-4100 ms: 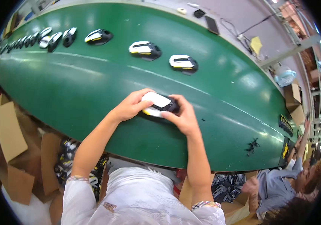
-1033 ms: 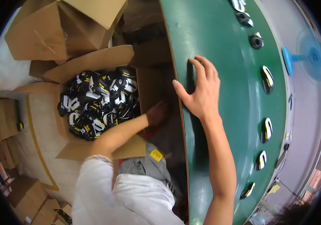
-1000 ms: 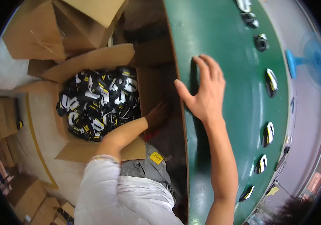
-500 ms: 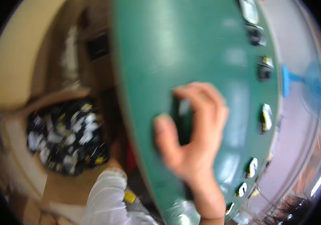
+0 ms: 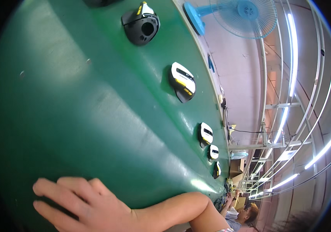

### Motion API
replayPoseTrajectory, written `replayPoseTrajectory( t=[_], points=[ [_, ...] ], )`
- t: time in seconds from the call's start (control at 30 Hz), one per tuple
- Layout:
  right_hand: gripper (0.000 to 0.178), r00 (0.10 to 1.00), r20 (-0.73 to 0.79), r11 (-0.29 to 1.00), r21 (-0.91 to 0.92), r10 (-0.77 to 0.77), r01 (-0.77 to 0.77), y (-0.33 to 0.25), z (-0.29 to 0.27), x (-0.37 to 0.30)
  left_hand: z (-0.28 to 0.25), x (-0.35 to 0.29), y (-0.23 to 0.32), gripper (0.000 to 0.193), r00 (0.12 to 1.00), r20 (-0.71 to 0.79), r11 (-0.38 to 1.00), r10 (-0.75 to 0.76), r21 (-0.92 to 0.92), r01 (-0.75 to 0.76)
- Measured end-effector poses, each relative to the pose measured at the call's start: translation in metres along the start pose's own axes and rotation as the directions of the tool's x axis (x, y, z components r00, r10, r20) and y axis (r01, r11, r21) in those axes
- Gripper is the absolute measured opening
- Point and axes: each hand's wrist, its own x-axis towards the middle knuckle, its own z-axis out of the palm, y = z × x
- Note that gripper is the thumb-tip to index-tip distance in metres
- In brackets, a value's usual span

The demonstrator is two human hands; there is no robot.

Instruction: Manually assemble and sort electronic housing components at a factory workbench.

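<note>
My right hand (image 5: 86,203) is low at the left on the green tabletop (image 5: 76,127), its forearm reaching in from the lower right with the elbow bent. The fingers point left and are partly bent, with a gap between the lower two; I see nothing in them. My left hand is out of the picture. Along the far side of the table stand several rounded plastic housings in dark grey, white and yellow. The largest in view is a dark grey housing (image 5: 140,29) with a round hole. Nearer the middle is a white-topped housing (image 5: 183,82), tilted.
More white-topped housings (image 5: 205,134) trail off to the right along the table edge. Beyond it stand a blue fan (image 5: 246,11) and a pale wall (image 5: 231,58). At the lower right another person (image 5: 237,216) is near a dark heap of parts. Light tubes hang overhead.
My view has swung right and up, so the box of parts and my white-sleeved left arm have left the picture. My right hand now appears at the lower left, fingers pointing left.
</note>
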Motion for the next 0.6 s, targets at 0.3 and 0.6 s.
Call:
replayPoseTrajectory(
  t=[0.3,0.6],
  points=[
    [0.044,0.995,-0.048,0.990,0.106,-0.085,0.089,-0.012,-0.013,-0.009,-0.166,-0.052,0.080,0.036,0.945,-0.289,0.989,-0.150,-0.040,0.145],
    [0.032,0.919,-0.367,0.986,0.022,-0.146,0.165,0.012,0.017,-0.026,-0.179,-0.037,0.189,0.035,0.949,-0.207,0.968,-0.239,-0.122,0.218]
  ],
)
